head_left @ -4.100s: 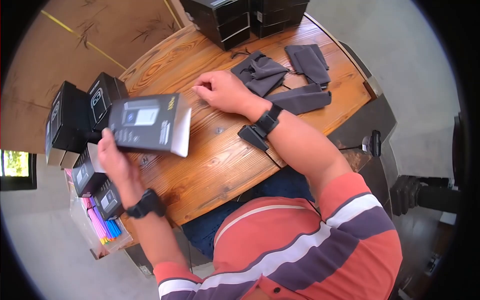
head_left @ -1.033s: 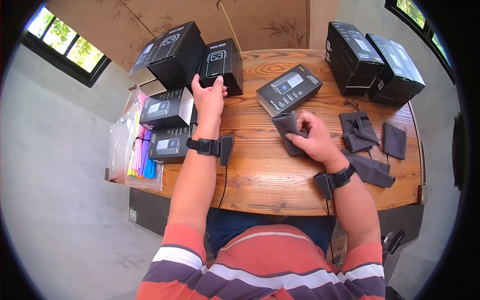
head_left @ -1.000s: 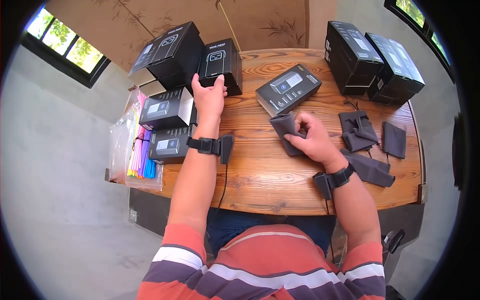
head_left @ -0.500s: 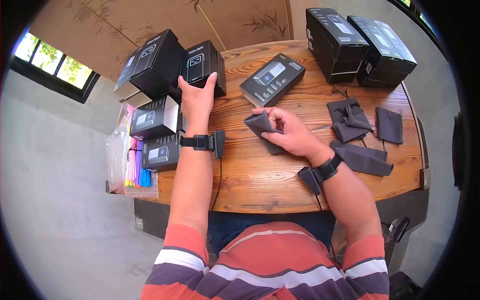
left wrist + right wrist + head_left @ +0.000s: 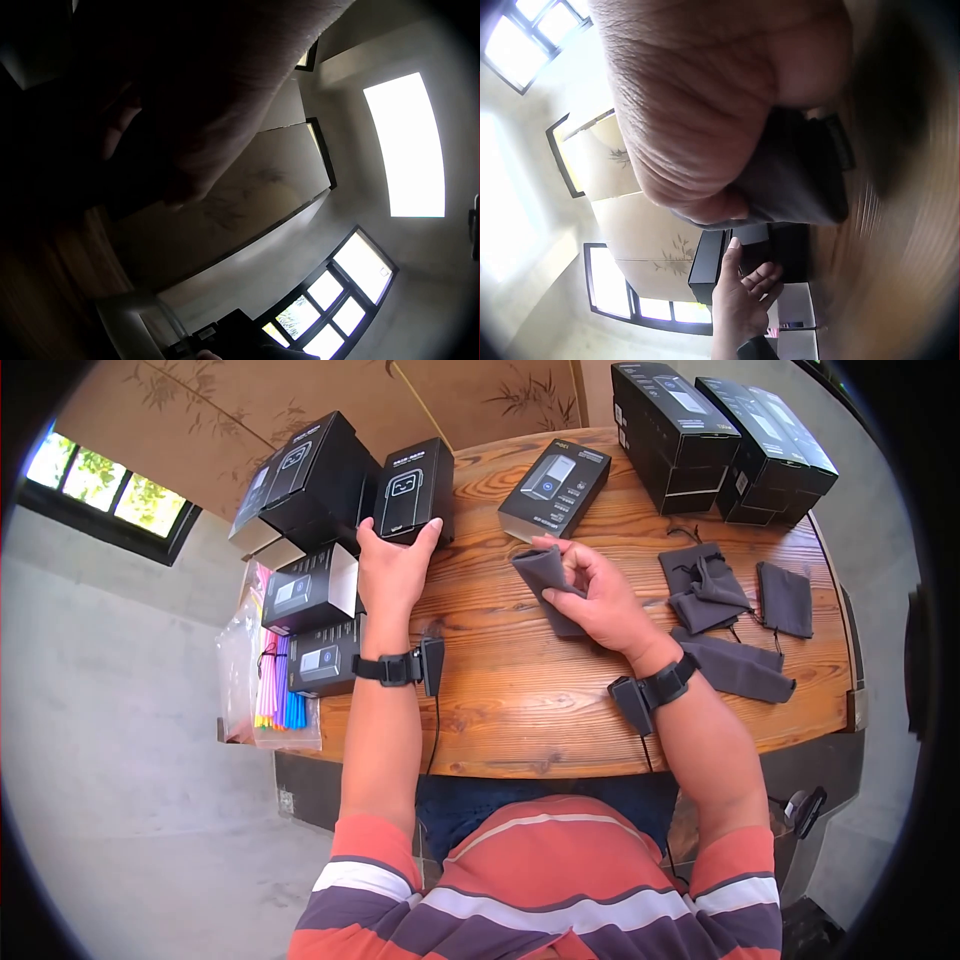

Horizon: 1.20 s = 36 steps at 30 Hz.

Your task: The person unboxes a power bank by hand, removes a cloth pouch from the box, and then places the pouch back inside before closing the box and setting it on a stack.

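One gray pouch is held by the right hand in the head view, raised above the counter just near of a lone black box. Its fingers are curled round the cloth, with the thumb pressed against it. By the left hand, the near end of an upright carton appears to be gripped, thumb and fingers parted by its width. As far as can be judged, one pouch is picked up, while other pouches are left lying at the right; no filling of any pouch is shown, and how much is left cannot be told. The held pouch is soft, dark and narrow, with one end folded over.

In the left wrist view, nearly everything at the fingers is lost in shadow, so their hold cannot be confirmed there.

In the right wrist view, the smooth cloth is seen bunched beneath the closed fingers, a small tag showing at its edge. Beyond it, the left palm is turned partly toward the camera, beside dark packaging.
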Each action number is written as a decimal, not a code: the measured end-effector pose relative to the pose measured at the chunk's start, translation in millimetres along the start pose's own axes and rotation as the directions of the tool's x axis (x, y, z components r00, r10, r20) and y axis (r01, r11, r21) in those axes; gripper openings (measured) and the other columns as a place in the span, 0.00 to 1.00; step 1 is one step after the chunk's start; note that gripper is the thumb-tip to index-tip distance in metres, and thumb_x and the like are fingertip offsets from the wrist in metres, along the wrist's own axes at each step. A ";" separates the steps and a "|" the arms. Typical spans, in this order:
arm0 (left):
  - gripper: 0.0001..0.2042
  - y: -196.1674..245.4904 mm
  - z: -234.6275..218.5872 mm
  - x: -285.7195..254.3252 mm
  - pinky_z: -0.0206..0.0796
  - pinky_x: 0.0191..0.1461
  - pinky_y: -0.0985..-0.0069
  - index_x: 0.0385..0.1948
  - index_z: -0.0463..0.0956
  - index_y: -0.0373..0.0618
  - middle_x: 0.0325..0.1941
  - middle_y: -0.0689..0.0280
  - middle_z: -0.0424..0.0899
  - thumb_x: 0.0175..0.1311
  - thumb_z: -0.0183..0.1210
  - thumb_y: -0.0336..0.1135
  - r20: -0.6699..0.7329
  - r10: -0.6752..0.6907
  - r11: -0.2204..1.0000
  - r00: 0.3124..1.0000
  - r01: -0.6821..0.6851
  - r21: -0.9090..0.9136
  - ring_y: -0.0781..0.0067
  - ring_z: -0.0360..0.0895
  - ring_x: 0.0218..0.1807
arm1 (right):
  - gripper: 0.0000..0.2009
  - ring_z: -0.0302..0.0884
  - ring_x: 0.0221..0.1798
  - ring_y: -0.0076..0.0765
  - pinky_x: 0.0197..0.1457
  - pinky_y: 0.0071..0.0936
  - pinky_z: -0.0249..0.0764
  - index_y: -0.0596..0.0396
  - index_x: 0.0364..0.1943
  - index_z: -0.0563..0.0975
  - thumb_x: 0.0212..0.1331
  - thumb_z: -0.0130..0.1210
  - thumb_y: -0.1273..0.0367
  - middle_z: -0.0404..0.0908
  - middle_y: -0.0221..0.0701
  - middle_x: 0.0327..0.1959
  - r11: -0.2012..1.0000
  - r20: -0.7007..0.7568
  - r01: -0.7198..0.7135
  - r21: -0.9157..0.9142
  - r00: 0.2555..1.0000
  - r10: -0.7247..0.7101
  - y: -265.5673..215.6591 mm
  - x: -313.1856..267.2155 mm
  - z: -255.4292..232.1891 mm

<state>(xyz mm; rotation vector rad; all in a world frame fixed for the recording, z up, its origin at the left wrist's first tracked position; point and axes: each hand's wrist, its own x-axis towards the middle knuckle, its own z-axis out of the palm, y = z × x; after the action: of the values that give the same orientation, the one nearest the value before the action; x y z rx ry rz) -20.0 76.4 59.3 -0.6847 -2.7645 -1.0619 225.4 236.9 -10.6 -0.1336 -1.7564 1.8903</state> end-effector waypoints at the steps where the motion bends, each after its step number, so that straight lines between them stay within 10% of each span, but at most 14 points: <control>1: 0.60 -0.7 -3.2 -4.2 0.78 0.67 0.61 0.80 0.61 0.26 0.53 0.48 0.92 0.57 0.78 0.68 0.015 0.013 1.000 1.000 -0.013 0.006 0.52 0.90 0.58 | 0.15 0.78 0.67 0.24 0.71 0.29 0.76 0.50 0.36 0.68 0.65 0.66 0.80 0.74 0.44 0.80 1.000 -0.026 0.017 -0.018 1.000 -0.018 0.9 1.4 -0.8; 5: 0.59 7.6 -16.7 -23.7 0.79 0.63 0.62 0.80 0.65 0.28 0.46 0.53 0.93 0.56 0.79 0.68 0.030 0.024 1.000 0.999 -0.024 0.001 0.55 0.92 0.52 | 0.15 0.79 0.66 0.21 0.67 0.25 0.78 0.51 0.38 0.69 0.67 0.65 0.81 0.71 0.44 0.83 0.996 -0.072 -0.012 0.089 0.997 0.019 -1.7 3.7 -3.2; 8: 0.57 12.4 -22.2 -28.4 0.80 0.65 0.53 0.79 0.68 0.33 0.58 0.49 0.92 0.57 0.78 0.70 0.068 -0.018 0.993 0.998 0.010 0.116 0.45 0.90 0.61 | 0.15 0.75 0.73 0.30 0.74 0.30 0.73 0.50 0.37 0.68 0.68 0.65 0.79 0.76 0.46 0.79 0.998 -0.083 -0.041 0.047 0.996 0.045 -5.1 1.3 -2.2; 14: 0.55 -7.4 4.8 -15.0 0.79 0.67 0.47 0.78 0.73 0.42 0.74 0.44 0.79 0.52 0.80 0.72 -0.327 0.444 0.877 0.834 -0.330 0.349 0.41 0.84 0.68 | 0.15 0.75 0.58 0.19 0.64 0.24 0.76 0.51 0.38 0.68 0.68 0.65 0.81 0.79 0.34 0.69 0.994 -0.086 -0.058 0.096 0.994 0.067 1.9 2.0 -1.5; 19: 0.50 -10.9 -1.9 -4.6 0.78 0.71 0.50 0.76 0.75 0.41 0.75 0.44 0.78 0.55 0.80 0.66 -0.056 0.264 0.955 0.963 -0.253 0.152 0.42 0.81 0.72 | 0.16 0.73 0.50 0.15 0.57 0.20 0.76 0.50 0.38 0.68 0.67 0.66 0.82 0.79 0.25 0.55 0.994 -0.094 -0.015 0.111 0.995 0.025 3.2 -1.4 -6.0; 36: 0.44 -23.9 -46.9 -142.8 0.78 0.68 0.59 0.72 0.78 0.39 0.68 0.50 0.81 0.55 0.85 0.51 0.102 0.373 0.921 0.922 -0.382 0.081 0.46 0.84 0.67 | 0.16 0.71 0.39 0.12 0.42 0.17 0.73 0.47 0.37 0.70 0.67 0.71 0.76 0.75 0.18 0.37 0.979 -0.087 -0.170 0.113 0.980 0.180 -4.3 -6.7 1.8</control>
<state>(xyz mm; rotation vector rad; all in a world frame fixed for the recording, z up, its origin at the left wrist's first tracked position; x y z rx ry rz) 93.9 -23.4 44.3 -1.2119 -2.5737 -0.8237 231.7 232.2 -8.2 -0.3456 -1.6220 2.0602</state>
